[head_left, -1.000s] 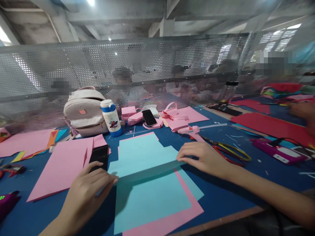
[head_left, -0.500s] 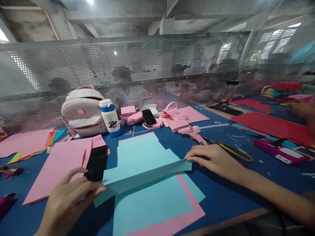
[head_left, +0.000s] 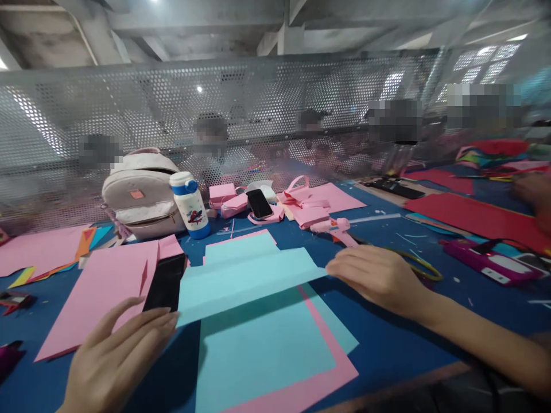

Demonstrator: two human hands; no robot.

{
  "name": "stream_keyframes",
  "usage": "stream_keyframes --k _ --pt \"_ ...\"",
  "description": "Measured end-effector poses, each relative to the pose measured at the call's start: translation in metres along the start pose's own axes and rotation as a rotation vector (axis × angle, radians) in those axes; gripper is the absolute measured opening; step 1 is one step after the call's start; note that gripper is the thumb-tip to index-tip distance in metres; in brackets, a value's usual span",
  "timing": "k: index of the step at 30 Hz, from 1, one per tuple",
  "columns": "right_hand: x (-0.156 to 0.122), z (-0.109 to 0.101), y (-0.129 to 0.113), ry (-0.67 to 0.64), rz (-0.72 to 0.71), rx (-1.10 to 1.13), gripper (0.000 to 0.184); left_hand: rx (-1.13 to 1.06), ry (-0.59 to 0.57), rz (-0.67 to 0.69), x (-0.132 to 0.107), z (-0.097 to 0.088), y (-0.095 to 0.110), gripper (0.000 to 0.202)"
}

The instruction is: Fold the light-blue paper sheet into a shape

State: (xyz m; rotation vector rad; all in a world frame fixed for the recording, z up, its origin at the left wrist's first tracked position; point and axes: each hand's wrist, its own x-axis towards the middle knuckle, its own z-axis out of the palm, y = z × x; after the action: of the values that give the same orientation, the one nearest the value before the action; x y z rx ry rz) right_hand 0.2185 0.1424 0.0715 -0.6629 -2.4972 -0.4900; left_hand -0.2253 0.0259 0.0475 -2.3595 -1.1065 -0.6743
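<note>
Over layered sheets (head_left: 258, 355), a blue strip (head_left: 249, 282) is gripped by the fingers (head_left: 161, 322) of the left hand (head_left: 114, 355) and right hand (head_left: 381, 281).

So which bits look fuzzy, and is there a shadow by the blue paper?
In the head view, the mesh screen looks hazy, with a bright white spot; also in head view, a dark shadow lies under the raised light-blue strip, on the light-blue sheet.

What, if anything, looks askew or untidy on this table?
The lower blue sheet sits out of line with the pink sheet beneath it, whose right and near edges stick out. Small scraps also litter the tabletop at right.
</note>
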Motion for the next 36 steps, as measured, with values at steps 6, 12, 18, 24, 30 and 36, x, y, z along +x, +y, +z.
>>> stream_keyframes --k 6,12,18,24,30,36 --pt "-0.020 0.018 -0.007 -0.133 -0.077 0.000 0.028 -0.053 -0.050 0.152 -0.005 0.017 0.027 0.029" --pt "-0.007 0.012 -0.014 -0.396 0.067 0.248 0.020 -0.116 -0.273 0.199 0.010 0.034 0.037 0.045" --pt "0.023 0.032 -0.055 -0.578 -0.038 0.524 0.071 -0.230 -0.501 0.261 0.052 0.047 0.058 0.047" --pt "0.026 0.050 -0.060 -0.644 -0.052 0.647 0.077 -0.274 -0.589 0.240 0.059 0.054 0.048 0.063" --pt "-0.017 0.041 -0.035 -0.721 0.124 0.607 0.087 -0.205 -0.561 0.171 0.026 0.044 0.036 0.066" --pt "-0.058 0.025 -0.026 -0.602 0.193 0.503 0.086 -0.059 -0.472 0.091 -0.014 0.039 0.039 0.060"
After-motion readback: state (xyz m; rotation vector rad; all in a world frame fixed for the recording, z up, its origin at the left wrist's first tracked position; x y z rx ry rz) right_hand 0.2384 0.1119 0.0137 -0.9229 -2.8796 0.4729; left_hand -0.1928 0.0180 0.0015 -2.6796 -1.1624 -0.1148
